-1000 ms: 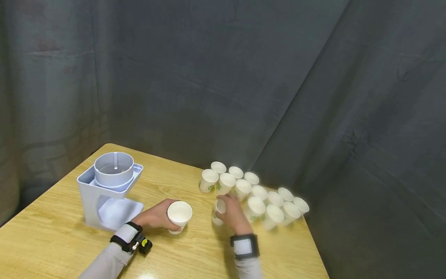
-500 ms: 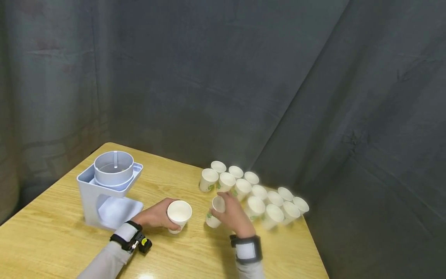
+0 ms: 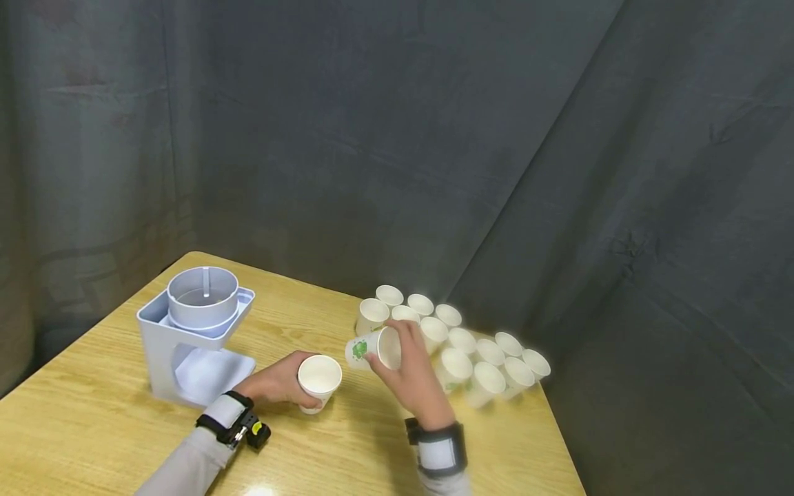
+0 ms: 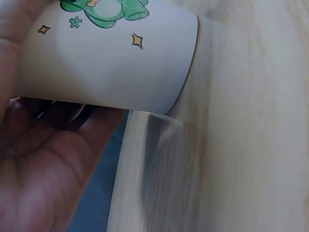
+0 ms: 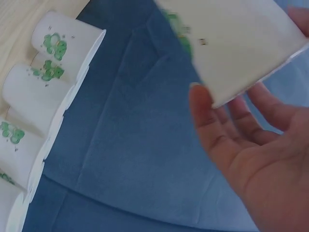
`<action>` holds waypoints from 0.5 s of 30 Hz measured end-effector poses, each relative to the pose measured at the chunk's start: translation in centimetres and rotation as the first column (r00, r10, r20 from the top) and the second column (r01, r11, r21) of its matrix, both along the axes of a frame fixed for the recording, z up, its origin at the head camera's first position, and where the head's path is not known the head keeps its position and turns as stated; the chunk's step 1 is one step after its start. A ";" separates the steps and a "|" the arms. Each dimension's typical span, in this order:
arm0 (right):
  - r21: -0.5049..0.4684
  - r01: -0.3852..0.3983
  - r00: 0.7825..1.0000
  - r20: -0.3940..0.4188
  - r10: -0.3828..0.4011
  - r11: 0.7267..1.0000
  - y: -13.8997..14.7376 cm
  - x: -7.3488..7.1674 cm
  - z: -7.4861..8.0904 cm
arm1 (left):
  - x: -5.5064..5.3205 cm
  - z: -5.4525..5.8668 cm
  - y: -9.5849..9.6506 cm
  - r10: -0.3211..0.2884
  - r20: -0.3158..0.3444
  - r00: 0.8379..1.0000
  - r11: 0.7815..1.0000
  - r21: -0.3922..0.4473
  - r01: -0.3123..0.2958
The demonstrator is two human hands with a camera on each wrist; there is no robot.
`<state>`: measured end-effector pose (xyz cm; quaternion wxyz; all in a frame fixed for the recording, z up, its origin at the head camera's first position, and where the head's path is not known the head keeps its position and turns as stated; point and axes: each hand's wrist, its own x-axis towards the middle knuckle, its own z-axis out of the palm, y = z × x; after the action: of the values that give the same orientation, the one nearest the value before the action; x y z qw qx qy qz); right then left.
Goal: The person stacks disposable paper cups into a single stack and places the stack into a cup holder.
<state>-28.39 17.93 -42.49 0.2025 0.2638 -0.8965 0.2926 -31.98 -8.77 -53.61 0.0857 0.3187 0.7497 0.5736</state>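
Over the wooden table, between clustered paper cups and a pale stand, with our left hand we are gripping an upright cup; with our right hand we are pinching a tilted cup in midair.

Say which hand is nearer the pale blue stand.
Left. The left hand, gripping a white cup, is just right of the stand; the right hand, holding a tilted cup, is farther right, near the grouped cups.
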 end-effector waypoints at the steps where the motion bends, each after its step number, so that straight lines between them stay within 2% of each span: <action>1: -0.010 -0.013 1.000 -0.017 0.013 1.000 -0.2 0.1 0.0 | 0.0 0.1 0.0 -0.003 -0.001 1.000 1.000 0.004 0.003; 6: -0.029 -0.087 0.995 -0.043 0.085 0.996 -1.4 0.3 -0.2 | 0.0 0.3 0.0 -0.021 -0.008 1.000 1.000 0.012 0.021; 10: -0.014 -0.135 0.991 -0.007 0.135 0.991 -2.5 0.3 -0.7 | 0.0 0.4 0.0 -0.036 -0.014 0.999 0.999 0.013 0.036; 15: 0.023 -0.157 0.986 0.057 0.156 0.987 -3.4 0.3 -1.5 | -0.1 0.2 0.0 -0.046 -0.013 0.999 0.999 0.025 0.046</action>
<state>-28.06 14.55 -43.98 0.1506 0.3280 -0.8821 0.3026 -32.07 -8.74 -53.39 0.0901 0.3404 0.7353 0.5791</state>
